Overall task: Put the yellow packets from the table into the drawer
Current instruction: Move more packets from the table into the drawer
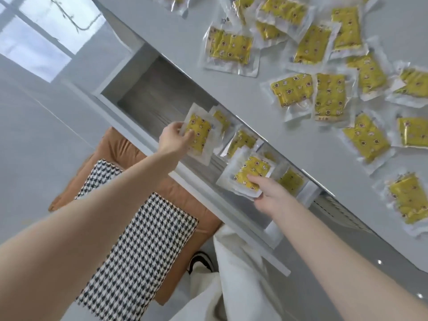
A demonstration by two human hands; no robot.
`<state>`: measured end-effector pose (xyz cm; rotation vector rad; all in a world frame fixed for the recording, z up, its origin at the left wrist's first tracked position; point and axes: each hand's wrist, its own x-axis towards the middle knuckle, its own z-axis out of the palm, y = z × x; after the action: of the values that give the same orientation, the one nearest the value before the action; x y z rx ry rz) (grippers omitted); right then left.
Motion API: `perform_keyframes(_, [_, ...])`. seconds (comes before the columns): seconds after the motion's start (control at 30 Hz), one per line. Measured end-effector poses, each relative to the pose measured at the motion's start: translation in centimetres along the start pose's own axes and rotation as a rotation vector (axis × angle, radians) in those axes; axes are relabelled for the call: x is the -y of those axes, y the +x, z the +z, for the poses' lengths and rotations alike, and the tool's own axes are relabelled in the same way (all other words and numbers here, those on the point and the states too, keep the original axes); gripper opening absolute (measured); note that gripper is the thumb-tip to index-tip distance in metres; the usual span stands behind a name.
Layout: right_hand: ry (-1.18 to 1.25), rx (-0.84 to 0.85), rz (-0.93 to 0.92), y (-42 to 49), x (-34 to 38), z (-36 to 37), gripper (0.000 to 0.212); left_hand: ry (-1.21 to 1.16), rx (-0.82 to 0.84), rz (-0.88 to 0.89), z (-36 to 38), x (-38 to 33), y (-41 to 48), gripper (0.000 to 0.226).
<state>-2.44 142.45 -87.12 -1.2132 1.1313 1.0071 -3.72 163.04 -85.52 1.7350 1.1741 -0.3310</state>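
Under the white table [278, 126] the drawer [150, 93] stands pulled out, grey inside. My left hand [174, 137] pinches a yellow packet [198, 133] in clear wrap and holds it over the drawer's middle. My right hand [268, 193] grips a second yellow packet [251, 174] over the drawer's right part. Several yellow packets [240, 141] lie in the drawer along the table's edge, partly hidden by the held ones. Several more packets [229, 46] are scattered over the tabletop.
A brown seat cushion [120, 147] with a black-and-white houndstooth cloth [139, 239] sits below the drawer. White trousers [231, 274] and a shoe [200, 260] show at the bottom. The grey floor [34, 147] with a window's reflection lies to the left.
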Motion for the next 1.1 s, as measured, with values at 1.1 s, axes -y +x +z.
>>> perform_keyframes(1.1, [0.033,0.211,-0.116,4.8,3.2,15.6,0.029,0.985,-0.28,0.611,-9.1,4.8,6.9,0.026])
